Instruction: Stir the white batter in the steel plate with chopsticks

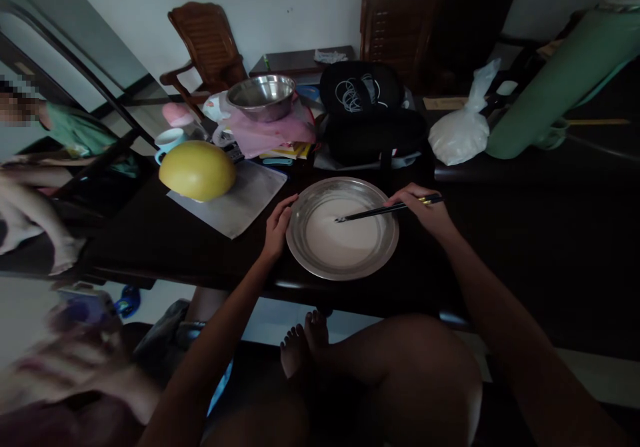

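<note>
Bowl (pixel 345 275): upright on the dark table (pixel 525 254), near its edge, directly in front of the seated person. Contents: white liquid (pixel 345 244), smooth surface, below the rim.

Right hand (pixel 424 207): closed about the chopsticks (pixel 373 212), beside the bowl's right rim. Chopsticks together, slanting down leftward across the rim; tips at the liquid near mid-bowl, whitened.

Left hand (pixel 277 228): against the bowl's left rim, fingers touching; cannot tell whether it grips.

Left of the bowl: yellow fruit (pixel 197 170) partly on a pale sheet (pixel 247 200), cup (pixel 171 139) just behind. Beyond: second bowl (pixel 263 104) atop pink cloth (pixel 270 134); black case (pixel 375 134) beside. Right rear: tied bag (pixel 460 137), white contents, next to a green cylinder (pixel 545 80). Lower left: another person's blurred hand (pixel 75 367), near a phone (pixel 87 304).
</note>
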Available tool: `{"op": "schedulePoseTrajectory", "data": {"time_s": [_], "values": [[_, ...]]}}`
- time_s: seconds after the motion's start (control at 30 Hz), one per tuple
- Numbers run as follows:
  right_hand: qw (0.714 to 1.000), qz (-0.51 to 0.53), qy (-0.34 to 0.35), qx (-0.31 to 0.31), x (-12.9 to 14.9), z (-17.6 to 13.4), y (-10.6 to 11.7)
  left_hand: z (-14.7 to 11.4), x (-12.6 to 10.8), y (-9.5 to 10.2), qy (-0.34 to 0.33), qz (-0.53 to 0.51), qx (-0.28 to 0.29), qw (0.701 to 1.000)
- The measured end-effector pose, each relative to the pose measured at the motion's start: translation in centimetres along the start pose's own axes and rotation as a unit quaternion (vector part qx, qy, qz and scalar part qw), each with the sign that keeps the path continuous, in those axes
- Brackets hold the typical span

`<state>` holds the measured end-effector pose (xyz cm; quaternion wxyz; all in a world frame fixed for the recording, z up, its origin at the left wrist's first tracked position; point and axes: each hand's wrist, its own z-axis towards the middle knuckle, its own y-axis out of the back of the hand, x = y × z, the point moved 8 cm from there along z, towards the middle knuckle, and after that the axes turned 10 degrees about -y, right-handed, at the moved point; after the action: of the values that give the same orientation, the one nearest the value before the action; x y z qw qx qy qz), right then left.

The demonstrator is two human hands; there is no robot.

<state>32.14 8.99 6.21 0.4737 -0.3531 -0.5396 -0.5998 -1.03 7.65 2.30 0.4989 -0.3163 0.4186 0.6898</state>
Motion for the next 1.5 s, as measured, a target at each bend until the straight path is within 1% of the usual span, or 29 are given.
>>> {"op": "schedulePoseTrajectory", "data": {"time_s": [0.03, 0.1, 0.17, 0.27, 0.3, 0.37, 0.43, 0.5, 0.57, 0.67, 0.7, 0.77, 0.87, 0.93, 0.97, 1.03, 1.07, 1.13, 1.23, 1.27, 1.33, 1.43, 1.5], "values": [[0.999, 0.023, -0.009, -0.023, -0.3, 0.1, 0.6, 0.0, 0.0, 0.0, 0.000, -0.001, 0.000, 1.000], [0.996, 0.067, -0.025, -0.046, -1.0, 0.2, 1.3, -0.1, 0.1, 0.0, -0.001, -0.003, 0.000, 1.000], [0.996, 0.084, -0.030, -0.030, -1.1, 0.2, 1.0, -0.1, 0.1, 0.0, -0.004, -0.007, 0.001, 1.000], [0.999, 0.042, -0.008, 0.027, -0.3, -0.1, -0.4, -0.1, 0.1, -0.1, -0.011, -0.014, 0.003, 1.000], [0.999, 0.022, -0.001, 0.034, 0.0, -0.2, -0.7, -0.1, 0.1, -0.1, -0.012, -0.015, 0.003, 1.000], [1.000, 0.011, -0.001, 0.021, 0.1, -0.2, -0.6, -0.1, 0.1, -0.1, -0.012, -0.018, 0.003, 1.000], [0.999, 0.040, -0.017, -0.014, -0.4, -0.1, 0.3, -0.1, 0.1, -0.1, -0.010, -0.019, 0.002, 1.000], [0.996, 0.075, -0.030, -0.031, -0.9, 0.0, 0.8, -0.2, 0.1, -0.1, -0.007, -0.017, 0.002, 1.000], [0.997, 0.076, -0.031, -0.014, -1.0, 0.0, 0.4, -0.2, 0.1, -0.1, -0.006, -0.016, 0.002, 1.000], [0.999, 0.017, -0.012, 0.024, -0.2, -0.2, -0.6, -0.2, 0.0, -0.1, -0.009, -0.015, 0.002, 1.000], [1.000, -0.002, -0.006, 0.025, 0.0, -0.3, -0.7, -0.2, -0.1, -0.1, -0.011, -0.015, 0.002, 1.000], [1.000, -0.006, -0.006, 0.002, 0.2, -0.3, -0.3, -0.1, -0.2, -0.1, -0.012, -0.014, 0.001, 1.000], [0.998, 0.051, -0.019, -0.033, -0.2, -0.3, 0.7, -0.1, -0.3, -0.1, -0.012, -0.019, -0.001, 1.000], [0.997, 0.072, -0.020, -0.021, -0.4, -0.2, 0.5, -0.1, -0.2, -0.1, -0.013, -0.024, 0.001, 1.000], [0.998, 0.067, -0.016, -0.004, -0.3, -0.2, 0.2, -0.1, -0.2, -0.2, -0.013, -0.026, 0.002, 1.000], [0.999, 0.035, -0.005, 0.026, 0.0, -0.3, -0.6, -0.1, -0.1, -0.1, -0.009, -0.026, 0.001, 1.000], [0.999, 0.016, 0.000, 0.032, 0.1, -0.3, -0.8, -0.2, 0.0, -0.1, -0.007, -0.024, 0.000, 1.000], [1.000, 0.003, 0.000, 0.018, 0.1, -0.3, -0.5, -0.2, 0.1, -0.1, -0.003, -0.020, 0.001, 1.000], [0.998, 0.057, -0.012, -0.018, -0.5, -0.2, 0.4, -0.2, -0.1, -0.1, -0.009, -0.019, 0.003, 1.000], [0.997, 0.079, -0.013, -0.019, -0.7, -0.2, 0.5, -0.2, -0.2, -0.1, -0.013, -0.020, 0.005, 1.000], [0.995, 0.097, -0.016, -0.004, -0.8, -0.3, 0.2, -0.2, -0.2, -0.2, -0.017, -0.022, 0.007, 1.000], [0.998, 0.061, -0.020, 0.022, -0.5, -0.3, -0.5, -0.2, -0.2, -0.2, -0.017, -0.023, 0.011, 1.000], [0.999, 0.036, -0.018, 0.011, -0.4, -0.3, -0.3, -0.2, -0.1, -0.1, -0.016, -0.024, 0.011, 1.000]]}}
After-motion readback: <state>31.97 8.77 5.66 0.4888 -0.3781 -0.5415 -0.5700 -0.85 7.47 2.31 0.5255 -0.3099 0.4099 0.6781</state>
